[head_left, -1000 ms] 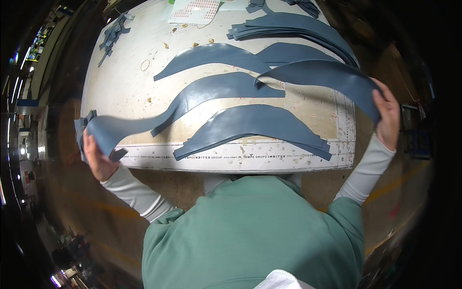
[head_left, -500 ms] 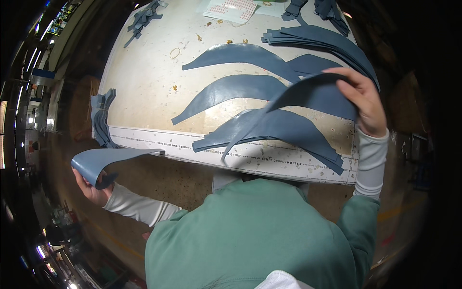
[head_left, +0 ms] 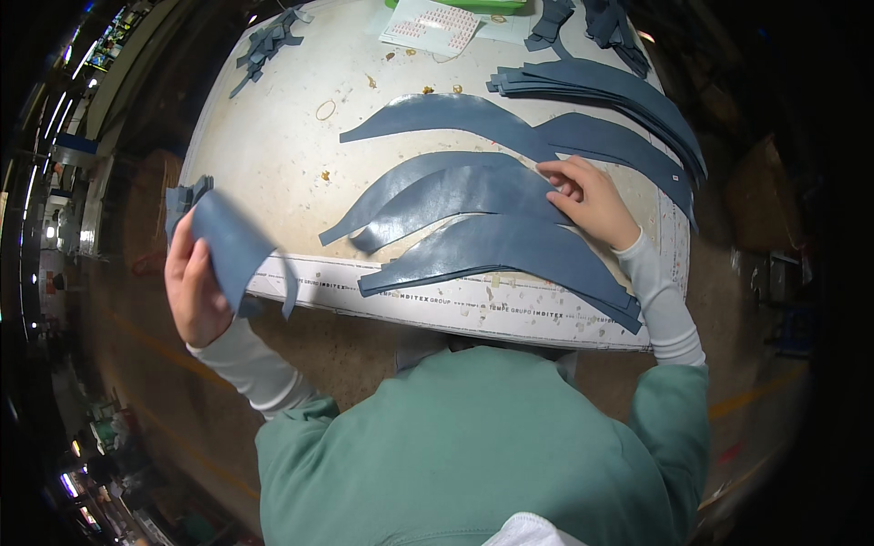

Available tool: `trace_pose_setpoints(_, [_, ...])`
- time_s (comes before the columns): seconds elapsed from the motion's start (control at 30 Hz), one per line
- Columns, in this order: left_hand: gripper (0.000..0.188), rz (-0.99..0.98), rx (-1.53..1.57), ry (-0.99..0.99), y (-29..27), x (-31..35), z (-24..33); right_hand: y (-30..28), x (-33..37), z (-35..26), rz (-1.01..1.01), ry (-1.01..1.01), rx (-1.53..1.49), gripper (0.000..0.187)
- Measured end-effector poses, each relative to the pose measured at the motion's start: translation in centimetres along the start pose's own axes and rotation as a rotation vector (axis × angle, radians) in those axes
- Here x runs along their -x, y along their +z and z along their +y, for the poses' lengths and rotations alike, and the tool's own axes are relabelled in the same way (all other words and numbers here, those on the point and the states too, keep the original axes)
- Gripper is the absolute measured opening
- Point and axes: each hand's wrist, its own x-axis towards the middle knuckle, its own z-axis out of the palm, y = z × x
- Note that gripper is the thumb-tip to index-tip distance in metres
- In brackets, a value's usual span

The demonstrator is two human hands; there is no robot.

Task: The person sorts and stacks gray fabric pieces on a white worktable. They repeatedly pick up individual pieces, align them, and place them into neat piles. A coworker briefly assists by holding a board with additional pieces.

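My left hand (head_left: 193, 287) is closed on a curved blue leather-like piece (head_left: 238, 253), which bends over beyond the table's left front corner. Over on the right, my right hand (head_left: 592, 200) has its fingers loosely bent and apart, at the right part of another curved blue piece (head_left: 455, 196). That piece lies partly over a similar piece (head_left: 401, 177), and its left tip looks slightly raised. Nearer to me rests a small stack of curved blue pieces (head_left: 501, 250). Farther back are one more single piece (head_left: 437, 114) and a piece overlapping its right end (head_left: 610, 141).
A thick fanned stack of blue pieces (head_left: 601, 82) sits at the back right, with bundles (head_left: 614, 32) behind it. Small blue strips (head_left: 266, 50) lie far left, a bundle (head_left: 182, 200) at the left edge. Printed paper (head_left: 430, 25) and a rubber band (head_left: 325, 110) are on the table (head_left: 264, 164).
My right hand has moved left and down, laying its blue piece onto the middle one and loosening its fingers. My left hand has risen toward the table corner with its piece.
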Motion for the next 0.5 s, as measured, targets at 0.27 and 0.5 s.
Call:
trace_pose_setpoints(0.27, [0.042,-0.421,0.26,0.045,7.1,-3.2,-1.1,0.1,3.4,-7.0,-0.251,-0.103,-0.654,0.109])
trace_pose_setpoints(0.5, [0.035,-0.495,-0.057,-0.314,5.8,-4.7,-5.5,0.5,3.0,-4.8,-0.213,0.096,-0.835,0.018])
